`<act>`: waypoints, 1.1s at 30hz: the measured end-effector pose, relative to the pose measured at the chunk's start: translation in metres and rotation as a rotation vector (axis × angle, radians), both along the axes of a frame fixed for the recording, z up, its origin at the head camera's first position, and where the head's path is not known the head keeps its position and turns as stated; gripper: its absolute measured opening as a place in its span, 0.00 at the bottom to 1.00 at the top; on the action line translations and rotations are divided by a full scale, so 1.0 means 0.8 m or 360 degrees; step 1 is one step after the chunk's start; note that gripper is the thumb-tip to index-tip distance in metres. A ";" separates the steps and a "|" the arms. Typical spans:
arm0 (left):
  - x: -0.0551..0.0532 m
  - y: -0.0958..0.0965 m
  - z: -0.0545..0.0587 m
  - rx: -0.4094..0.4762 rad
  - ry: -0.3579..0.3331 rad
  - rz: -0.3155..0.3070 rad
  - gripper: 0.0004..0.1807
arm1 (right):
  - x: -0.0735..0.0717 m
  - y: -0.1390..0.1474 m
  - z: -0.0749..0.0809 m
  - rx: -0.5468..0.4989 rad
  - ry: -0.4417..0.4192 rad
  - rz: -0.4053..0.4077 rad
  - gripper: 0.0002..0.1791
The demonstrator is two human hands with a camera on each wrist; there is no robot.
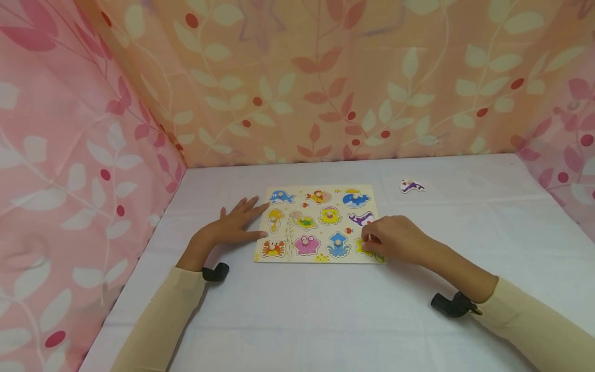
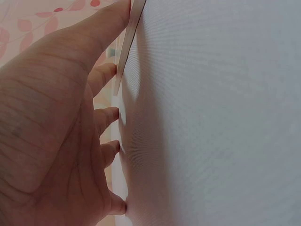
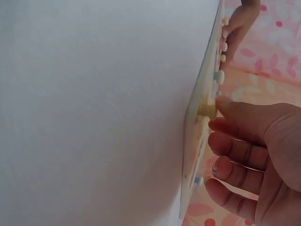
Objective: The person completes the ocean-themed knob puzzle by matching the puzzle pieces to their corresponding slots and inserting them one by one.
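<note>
A wooden peg puzzle board (image 1: 318,262) with sea animals lies flat on the white cloth. My left hand (image 1: 237,223) is spread at its left side, thumb and index finger touching the edge. With thumb and index finger, my right hand (image 1: 397,238) pinches the knob of a yellow puzzle piece (image 3: 207,110) at the board's lower right corner. The hand partly covers this piece, so its shape cannot be told. Just above, a purple whale picture (image 1: 361,218) shows no knob. A loose purple-and-white whale piece (image 1: 411,186) with a knob lies beyond the board's upper right corner.
Knobbed pieces sit in the board, among them a pink shell (image 1: 307,245), a blue squid (image 1: 338,245) and a crab (image 1: 273,249). A patterned curtain (image 1: 316,77) stands behind the white cloth (image 1: 316,320). Black wrist cameras (image 1: 451,305) hang under both wrists.
</note>
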State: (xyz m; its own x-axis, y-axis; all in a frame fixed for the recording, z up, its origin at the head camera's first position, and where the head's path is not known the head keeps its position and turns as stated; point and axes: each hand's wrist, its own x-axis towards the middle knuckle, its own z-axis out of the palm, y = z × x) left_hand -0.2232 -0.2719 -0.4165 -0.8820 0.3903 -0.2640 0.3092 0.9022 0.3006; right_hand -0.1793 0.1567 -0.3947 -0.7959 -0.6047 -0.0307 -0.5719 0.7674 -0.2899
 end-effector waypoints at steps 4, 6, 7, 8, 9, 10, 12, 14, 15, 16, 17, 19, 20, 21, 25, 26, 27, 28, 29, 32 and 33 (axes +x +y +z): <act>0.001 0.000 0.001 -0.0002 0.0003 -0.0004 0.51 | -0.009 0.008 0.008 -0.0042 0.0058 -0.0061 0.09; 0.001 0.000 0.001 -0.0005 0.0005 -0.0008 0.51 | -0.018 0.015 0.013 -0.0062 0.0120 -0.0097 0.08; 0.001 0.000 0.001 -0.0009 0.0008 -0.0011 0.51 | -0.024 0.020 0.015 -0.0068 0.0159 -0.0112 0.08; 0.001 0.000 0.001 -0.0009 0.0009 -0.0012 0.51 | -0.030 0.025 0.018 -0.0078 0.0188 -0.0130 0.08; 0.001 0.000 0.001 -0.0009 0.0009 -0.0013 0.51 | -0.037 0.030 0.020 -0.0088 0.0214 -0.0154 0.08; 0.001 0.000 0.001 -0.0007 0.0007 -0.0013 0.51 | -0.044 0.037 0.021 -0.0099 0.0232 -0.0183 0.08; 0.000 0.000 0.001 -0.0014 0.0006 -0.0016 0.51 | -0.060 0.050 0.023 -0.0118 0.0256 -0.0245 0.08; 0.001 -0.001 0.002 -0.0015 0.0004 -0.0019 0.51 | -0.076 0.063 0.021 -0.0132 0.0274 -0.0305 0.08; 0.001 -0.001 0.002 -0.0018 0.0004 -0.0020 0.51 | -0.084 0.069 0.019 -0.0139 0.0284 -0.0335 0.08; 0.001 -0.001 0.002 -0.0021 0.0008 -0.0021 0.51 | -0.091 0.075 0.016 -0.0146 0.0288 -0.0361 0.08; 0.001 -0.001 0.003 -0.0019 0.0010 -0.0021 0.51 | -0.099 0.081 0.014 -0.0147 0.0285 -0.0391 0.08; 0.000 -0.002 0.002 -0.0021 0.0013 -0.0021 0.51 | -0.114 0.091 0.010 -0.0148 0.0280 -0.0449 0.08; 0.000 -0.002 0.002 -0.0023 0.0015 -0.0021 0.51 | -0.120 0.096 0.008 -0.0152 0.0271 -0.0478 0.08; 0.000 -0.002 0.002 -0.0020 0.0014 -0.0018 0.51 | -0.127 0.100 0.007 -0.0157 0.0268 -0.0505 0.09; 0.000 -0.002 0.001 -0.0012 0.0004 -0.0012 0.51 | -0.148 0.117 0.004 -0.0159 0.0277 -0.0598 0.08; 0.000 -0.002 0.000 -0.0015 0.0004 -0.0010 0.51 | -0.152 0.120 0.003 -0.0159 0.0272 -0.0613 0.08; -0.001 -0.002 -0.001 -0.0020 0.0010 -0.0012 0.51 | -0.156 0.123 0.002 -0.0155 0.0262 -0.0624 0.09; -0.001 -0.002 -0.002 -0.0025 0.0013 -0.0014 0.51 | -0.159 0.125 0.002 -0.0148 0.0246 -0.0634 0.09; -0.001 -0.002 -0.002 -0.0025 0.0017 -0.0015 0.52 | -0.162 0.127 0.001 -0.0140 0.0226 -0.0641 0.09; -0.001 -0.001 -0.003 -0.0041 0.0028 -0.0012 0.52 | -0.169 0.132 -0.002 -0.0120 0.0157 -0.0652 0.11; -0.001 -0.001 -0.002 -0.0035 0.0026 -0.0010 0.52 | -0.171 0.133 -0.003 -0.0116 0.0144 -0.0659 0.11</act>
